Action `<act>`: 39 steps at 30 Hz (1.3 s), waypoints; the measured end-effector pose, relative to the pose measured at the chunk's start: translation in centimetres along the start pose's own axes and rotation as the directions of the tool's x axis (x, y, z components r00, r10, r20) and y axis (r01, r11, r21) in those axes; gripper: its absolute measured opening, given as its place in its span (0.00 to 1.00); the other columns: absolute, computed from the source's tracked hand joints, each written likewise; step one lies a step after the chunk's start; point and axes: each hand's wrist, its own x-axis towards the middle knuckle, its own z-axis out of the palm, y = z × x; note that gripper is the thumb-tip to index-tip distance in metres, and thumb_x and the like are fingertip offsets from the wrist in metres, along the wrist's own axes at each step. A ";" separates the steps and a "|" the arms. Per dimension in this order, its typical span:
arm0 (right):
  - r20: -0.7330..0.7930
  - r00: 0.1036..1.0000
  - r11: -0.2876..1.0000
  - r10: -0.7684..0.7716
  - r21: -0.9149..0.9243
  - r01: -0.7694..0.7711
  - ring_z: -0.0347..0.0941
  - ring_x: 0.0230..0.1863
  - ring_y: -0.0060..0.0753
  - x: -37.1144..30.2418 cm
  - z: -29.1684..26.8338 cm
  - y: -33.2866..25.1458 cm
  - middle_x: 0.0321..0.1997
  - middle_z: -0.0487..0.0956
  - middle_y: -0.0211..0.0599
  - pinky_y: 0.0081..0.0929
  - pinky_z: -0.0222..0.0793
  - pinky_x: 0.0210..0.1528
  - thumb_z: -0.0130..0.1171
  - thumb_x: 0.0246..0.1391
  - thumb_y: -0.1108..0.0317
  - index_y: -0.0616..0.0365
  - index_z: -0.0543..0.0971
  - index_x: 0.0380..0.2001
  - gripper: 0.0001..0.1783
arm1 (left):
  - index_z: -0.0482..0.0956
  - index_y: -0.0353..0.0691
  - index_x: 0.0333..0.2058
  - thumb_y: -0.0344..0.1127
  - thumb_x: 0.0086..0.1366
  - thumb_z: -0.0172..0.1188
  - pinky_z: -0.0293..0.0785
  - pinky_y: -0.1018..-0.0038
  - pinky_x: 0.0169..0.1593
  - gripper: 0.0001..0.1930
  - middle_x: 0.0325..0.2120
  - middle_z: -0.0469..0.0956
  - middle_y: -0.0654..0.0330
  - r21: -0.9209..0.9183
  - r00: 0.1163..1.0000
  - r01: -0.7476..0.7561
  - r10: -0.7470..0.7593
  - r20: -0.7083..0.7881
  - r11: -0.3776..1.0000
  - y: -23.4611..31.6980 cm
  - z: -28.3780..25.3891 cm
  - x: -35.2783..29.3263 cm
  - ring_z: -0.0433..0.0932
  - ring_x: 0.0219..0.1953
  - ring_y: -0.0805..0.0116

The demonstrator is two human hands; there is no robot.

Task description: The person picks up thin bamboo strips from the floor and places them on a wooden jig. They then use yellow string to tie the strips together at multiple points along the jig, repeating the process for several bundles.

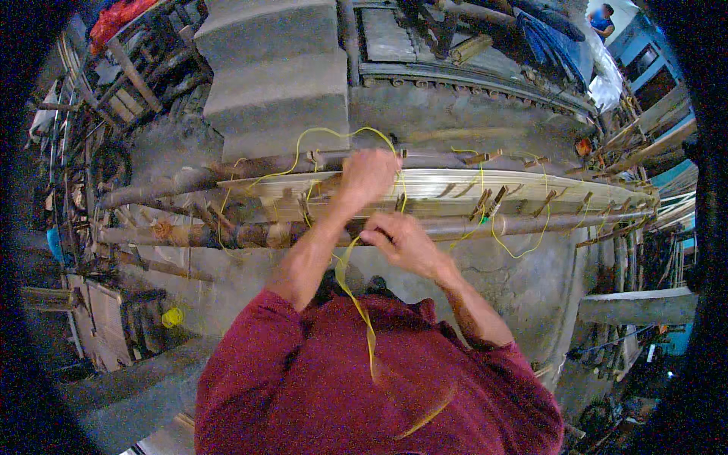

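Yellow strip (365, 313) from right hand (403, 240) toward maroon shirt (303, 371), left hand (370, 178) beyond

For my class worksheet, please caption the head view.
Left hand over a bundle of pale strips, right hand pinching a yellow strap.

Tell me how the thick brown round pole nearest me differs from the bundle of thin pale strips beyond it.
The thick brown round pole is one rounded length; the bundle of thin pale strips is many slender pieces side by side. The pole looks darker, the bundle lighter and shinier. Both are long and run crosswise in front of you.
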 end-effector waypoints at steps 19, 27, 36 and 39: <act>-0.109 0.964 0.865 0.241 -0.427 -0.265 0.68 0.27 0.48 -1.0 4.9 -1.1 0.22 0.70 0.44 0.38 0.63 0.27 0.54 0.47 0.61 0.58 0.69 0.23 0.12 | 0.77 0.38 0.32 0.41 0.54 0.52 0.71 0.62 0.40 0.14 0.32 0.76 0.47 0.288 0.949 -0.168 0.075 0.307 0.943 -4.1 4.0 10.6 0.75 0.37 0.53; -0.298 0.857 0.842 0.420 -0.226 -0.491 0.69 0.28 0.48 4.4 10.1 -6.3 0.24 0.71 0.46 0.39 0.64 0.28 0.49 0.51 0.58 0.61 0.71 0.25 0.15 | 0.72 0.34 0.34 0.35 0.53 0.48 0.70 0.59 0.39 0.13 0.33 0.74 0.47 0.495 0.887 -0.233 -0.026 0.461 0.837 -9.6 -11.1 -2.3 0.73 0.36 0.50; 0.023 0.998 0.973 -0.054 0.224 0.047 0.60 0.20 0.27 21.8 1.4 -4.9 0.17 0.67 0.31 0.25 0.58 0.24 0.44 0.52 0.63 0.59 0.70 0.20 0.14 | 0.75 0.42 0.25 0.35 0.54 0.52 0.67 0.65 0.40 0.05 0.25 0.75 0.54 0.061 0.948 -0.250 0.257 -0.185 0.966 -12.2 -3.9 -7.3 0.74 0.30 0.57; 0.261 0.949 0.974 0.179 0.087 -0.208 0.58 0.18 0.24 21.8 3.2 -1.0 0.15 0.65 0.29 0.24 0.56 0.22 0.44 0.51 0.63 0.57 0.69 0.19 0.12 | 0.74 0.42 0.25 0.35 0.53 0.52 0.66 0.63 0.38 0.05 0.23 0.76 0.55 0.223 0.967 -0.178 0.212 -0.140 0.958 -10.9 -4.7 -6.8 0.74 0.29 0.58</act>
